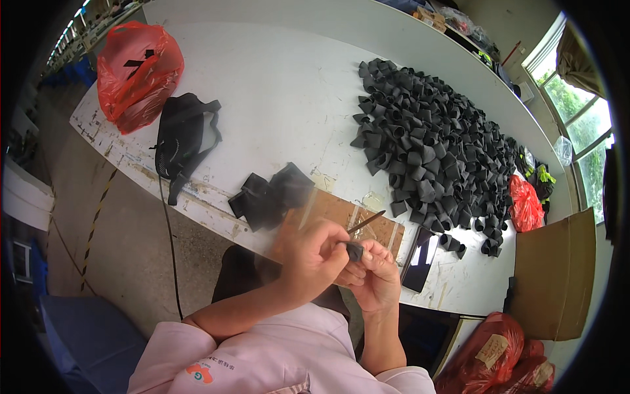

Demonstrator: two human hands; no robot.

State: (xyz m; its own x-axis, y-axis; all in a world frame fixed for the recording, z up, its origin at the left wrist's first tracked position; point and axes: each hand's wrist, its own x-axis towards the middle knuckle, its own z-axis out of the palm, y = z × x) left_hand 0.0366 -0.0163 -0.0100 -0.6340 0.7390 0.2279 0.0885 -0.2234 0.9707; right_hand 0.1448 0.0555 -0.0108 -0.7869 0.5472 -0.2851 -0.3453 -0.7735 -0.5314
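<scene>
My left hand (314, 255) and my right hand (374, 272) meet at the table's near edge, both closed on a small black fabric loop (355, 251). The left fingertips pinch its left side; the right thumb and fingers grip the other side. A thin dark pointed tool (369, 222) sticks out past the left fingers; its handle is hidden, so I cannot tell whether that hand holds it. Beneath the hands lies a brown board (331, 207) with strips of clear tape. Flat black fabric pieces (266, 200) rest just left of it.
A large heap of black loops (426, 138) covers the table's right side. Near it are a dark phone-like slab (420, 259), a red bag (525, 205) and a cardboard sheet (554, 276). At left lie a black mesh item (178, 141) and a red plastic bag (138, 79).
</scene>
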